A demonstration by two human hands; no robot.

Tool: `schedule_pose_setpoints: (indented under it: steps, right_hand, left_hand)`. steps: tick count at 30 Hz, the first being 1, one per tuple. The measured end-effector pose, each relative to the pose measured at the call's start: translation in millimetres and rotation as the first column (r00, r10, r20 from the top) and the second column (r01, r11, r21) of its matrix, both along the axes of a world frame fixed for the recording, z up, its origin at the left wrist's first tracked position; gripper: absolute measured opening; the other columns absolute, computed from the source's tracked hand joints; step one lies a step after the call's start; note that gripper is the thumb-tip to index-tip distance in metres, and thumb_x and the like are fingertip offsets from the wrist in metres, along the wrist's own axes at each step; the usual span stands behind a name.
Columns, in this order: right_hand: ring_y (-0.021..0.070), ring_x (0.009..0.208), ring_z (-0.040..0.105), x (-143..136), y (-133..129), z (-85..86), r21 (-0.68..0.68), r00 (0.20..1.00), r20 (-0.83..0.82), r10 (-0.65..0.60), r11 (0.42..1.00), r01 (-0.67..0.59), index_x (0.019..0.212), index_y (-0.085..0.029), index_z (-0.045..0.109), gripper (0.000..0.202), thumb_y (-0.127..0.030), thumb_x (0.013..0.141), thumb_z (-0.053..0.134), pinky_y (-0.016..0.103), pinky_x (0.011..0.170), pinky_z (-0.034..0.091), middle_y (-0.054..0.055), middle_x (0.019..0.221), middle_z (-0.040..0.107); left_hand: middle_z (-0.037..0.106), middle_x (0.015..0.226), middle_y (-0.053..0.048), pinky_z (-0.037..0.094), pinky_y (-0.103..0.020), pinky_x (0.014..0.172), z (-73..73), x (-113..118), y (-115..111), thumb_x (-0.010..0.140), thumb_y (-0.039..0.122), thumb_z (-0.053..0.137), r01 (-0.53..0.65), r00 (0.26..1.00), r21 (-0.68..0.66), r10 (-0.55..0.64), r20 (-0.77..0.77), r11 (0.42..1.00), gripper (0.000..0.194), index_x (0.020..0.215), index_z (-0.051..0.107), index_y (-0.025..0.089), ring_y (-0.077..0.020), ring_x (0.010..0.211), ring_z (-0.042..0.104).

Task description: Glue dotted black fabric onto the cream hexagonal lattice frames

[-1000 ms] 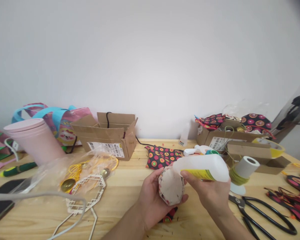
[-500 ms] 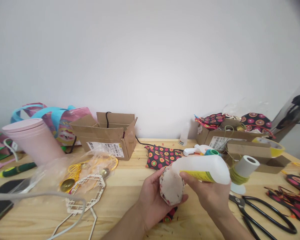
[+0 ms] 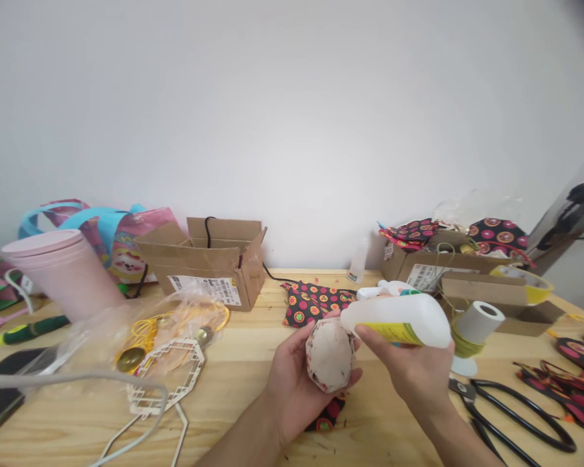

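Note:
My left hand cradles a small octagonal piece with a pale flat face and patterned fabric around its edge. In my right hand is a white squeeze bottle with a yellow label, tilted nearly level, its narrow end at the upper right edge of the octagonal piece. Whether liquid comes out cannot be seen. Beneath the left hand a scrap of dark patterned fabric lies on the wooden table. Just behind the hands rests a dark patterned fabric pouch.
Black-handled scissors and a cord spool lie to the right. An open cardboard box stands back left, near a pink tumbler. A white octagonal lattice frame and a cable are at left. Another box holds fabric pieces.
The bottle has shifted slightly right and its narrow end has drawn back toward the octagonal piece's edge, so more of the pale face shows. The left hand has moved slightly left.

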State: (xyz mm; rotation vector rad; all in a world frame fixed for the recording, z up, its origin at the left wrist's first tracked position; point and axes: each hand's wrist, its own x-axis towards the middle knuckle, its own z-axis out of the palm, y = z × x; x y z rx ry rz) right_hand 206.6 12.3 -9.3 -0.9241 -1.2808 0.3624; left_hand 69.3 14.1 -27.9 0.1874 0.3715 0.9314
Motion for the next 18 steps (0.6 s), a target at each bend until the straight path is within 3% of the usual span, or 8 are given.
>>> schedule_pose_setpoints:
  steps: [5, 12, 18]
  right_hand:
    - [0.0206, 0.060, 0.066, -3.4, -2.7, 0.5, -0.016, 0.995, -0.069, 0.069, 0.997, -0.070, 0.079, -0.020, 0.061, 0.027, -0.020, 0.056, 0.075, 0.029, 0.054, 0.057, 0.002, 0.070, 0.069]
    - [0.0216, 0.065, 0.066, -1.3, 0.3, -0.2, -0.023, 1.000, -0.018, -0.010, 1.000, 0.009, 0.078, -0.018, 0.061, 0.028, -0.024, 0.055, 0.076, 0.032, 0.062, 0.055, 0.003, 0.072, 0.069]
    - [0.0210, 0.062, 0.066, -3.8, -1.0, 0.1, -0.023, 0.995, -0.057, 0.086, 0.996, -0.087, 0.080, -0.018, 0.061, 0.027, -0.021, 0.057, 0.074, 0.030, 0.057, 0.056, 0.004, 0.072, 0.069]
  left_hand:
    - [0.068, 0.088, -0.007, 0.042, -0.042, 0.075, -1.6, -0.7, 0.3, 0.076, 0.031, 0.051, 0.022, 1.000, -0.007, -0.022, -0.005, 1.000, 0.029, 0.101, 0.058, 0.018, -0.0225, 0.080, 0.060]
    - [0.068, 0.089, -0.007, 0.040, -0.045, 0.079, -3.3, -0.2, 0.4, 0.077, 0.028, 0.049, -0.010, 1.000, 0.016, 0.010, 0.001, 1.000, 0.024, 0.096, 0.060, 0.016, -0.0224, 0.081, 0.060]
    - [0.068, 0.092, -0.008, 0.042, -0.041, 0.074, -4.2, -0.7, -0.1, 0.077, 0.029, 0.050, 0.020, 1.000, 0.010, -0.020, -0.001, 1.000, 0.028, 0.102, 0.058, 0.018, -0.0239, 0.085, 0.060]
